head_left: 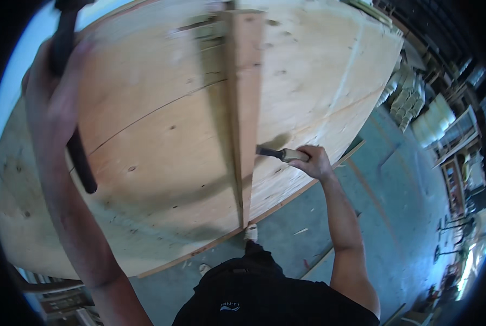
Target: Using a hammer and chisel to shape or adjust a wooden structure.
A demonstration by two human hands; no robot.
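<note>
My left hand (55, 103), raised at the far left and slightly blurred, is wrapped round the dark handle of a hammer (81, 163). The hammer's head shows partly at the upper edge of the picture. At the right, my right hand (318, 162) grips a chisel (296, 155) by its light handle. The chisel's dark blade points left, its tip at the right side of a wooden beam (248, 92). That beam runs lengthwise over a broad plywood panel (150, 146), which bears a thin dark curved line.
My shoes (251, 232) stand at the panel's near edge. Wood scraps (301, 231) and strips lie on the grey-green floor (384, 217). Stacked pale material (408, 95) and a wooden rack (453, 185) are at the right. Slatted wood pieces (58, 301) sit at the lower left.
</note>
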